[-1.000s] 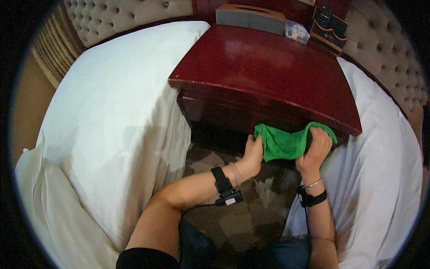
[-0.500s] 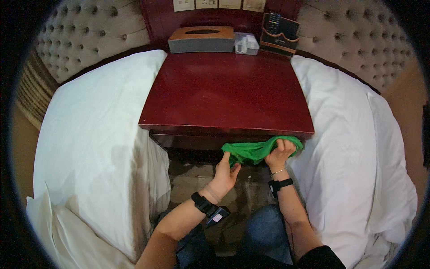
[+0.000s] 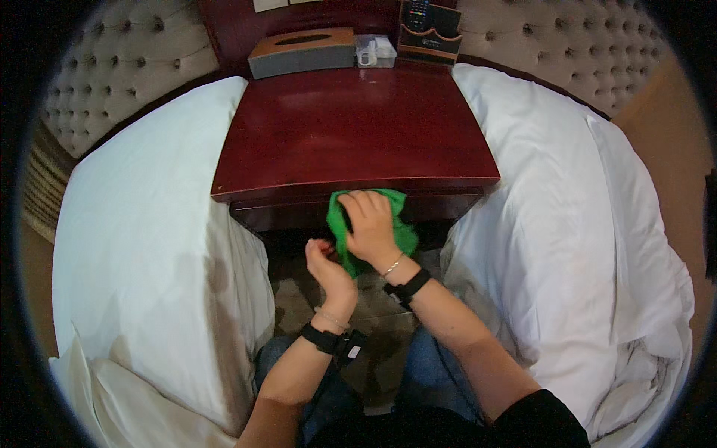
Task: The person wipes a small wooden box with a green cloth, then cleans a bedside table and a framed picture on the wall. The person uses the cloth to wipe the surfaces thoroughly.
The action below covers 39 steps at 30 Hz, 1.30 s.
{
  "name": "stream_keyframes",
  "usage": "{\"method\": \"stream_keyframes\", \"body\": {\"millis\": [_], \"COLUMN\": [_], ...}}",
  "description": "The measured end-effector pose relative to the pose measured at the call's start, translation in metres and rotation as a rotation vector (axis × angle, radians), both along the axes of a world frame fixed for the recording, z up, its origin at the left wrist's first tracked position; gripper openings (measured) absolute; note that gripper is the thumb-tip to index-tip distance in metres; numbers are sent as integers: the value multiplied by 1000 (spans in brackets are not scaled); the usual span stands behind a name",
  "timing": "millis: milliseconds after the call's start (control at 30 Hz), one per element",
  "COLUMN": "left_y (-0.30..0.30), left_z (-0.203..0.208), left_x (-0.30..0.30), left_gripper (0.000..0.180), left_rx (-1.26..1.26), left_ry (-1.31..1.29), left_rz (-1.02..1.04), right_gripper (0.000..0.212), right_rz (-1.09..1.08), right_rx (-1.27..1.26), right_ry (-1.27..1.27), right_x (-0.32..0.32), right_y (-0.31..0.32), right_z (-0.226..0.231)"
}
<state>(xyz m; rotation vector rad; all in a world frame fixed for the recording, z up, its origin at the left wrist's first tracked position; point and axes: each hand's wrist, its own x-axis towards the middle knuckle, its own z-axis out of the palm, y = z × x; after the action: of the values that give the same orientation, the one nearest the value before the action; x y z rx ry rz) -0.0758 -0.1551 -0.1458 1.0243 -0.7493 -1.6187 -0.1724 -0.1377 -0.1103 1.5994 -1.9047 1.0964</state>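
Note:
A green cloth (image 3: pixel 404 237) is bunched against the front of the dark red nightstand (image 3: pixel 358 134), just under its top edge. My right hand (image 3: pixel 370 230) lies over the cloth, with its fingers pressing it to the drawer front. Part of the cloth hangs below and to the left of the palm. Beside the cloth's lower left edge is my left hand (image 3: pixel 332 275), palm turned inward, fingers loosely bent and apart, with nothing seen in them. Its fingertips are dim and slightly blurred.
On the nightstand's back stand a grey tissue box (image 3: pixel 302 60) with a wooden lid, a clear plastic box (image 3: pixel 375 54) and a dark holder (image 3: pixel 429 45) with a remote. White-covered beds (image 3: pixel 149 224) flank it closely on both sides, before tufted headboards (image 3: pixel 127 67).
My right hand has moved left with the cloth, from the nightstand's right front corner to the middle of its front. My left hand has come off the cloth and shifted left. The view has shifted too.

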Motion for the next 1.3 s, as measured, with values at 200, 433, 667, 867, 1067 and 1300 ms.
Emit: {"method": "stream_keyframes", "body": {"millis": [200, 433, 667, 867, 1067, 1300], "left_y": [25, 39, 50, 47, -10, 6], "left_z": [-5, -12, -22, -34, -28, 18], "left_x": [9, 7, -16, -14, -27, -49], "left_gripper": [24, 24, 75, 88, 67, 50], "left_rx": [-931, -886, -951, -1190, -1615, -1660], "left_ry": [-477, -384, -132, -485, -656, -921], "left_rz": [-104, -856, -825, -600, -191, -485], "right_gripper": [40, 43, 49, 70, 66, 31], "right_rz": [-51, -136, -108, -417, -580, -582], "right_rx": [-69, -178, -246, -335, -287, -360], "right_ry": [-82, -462, -464, -377, -301, -361], "right_x": [-14, -18, -16, -11, -26, -85], "right_y": [17, 59, 67, 75, 76, 106], "right_z": [-2, -17, -22, -45, -29, -10]}}
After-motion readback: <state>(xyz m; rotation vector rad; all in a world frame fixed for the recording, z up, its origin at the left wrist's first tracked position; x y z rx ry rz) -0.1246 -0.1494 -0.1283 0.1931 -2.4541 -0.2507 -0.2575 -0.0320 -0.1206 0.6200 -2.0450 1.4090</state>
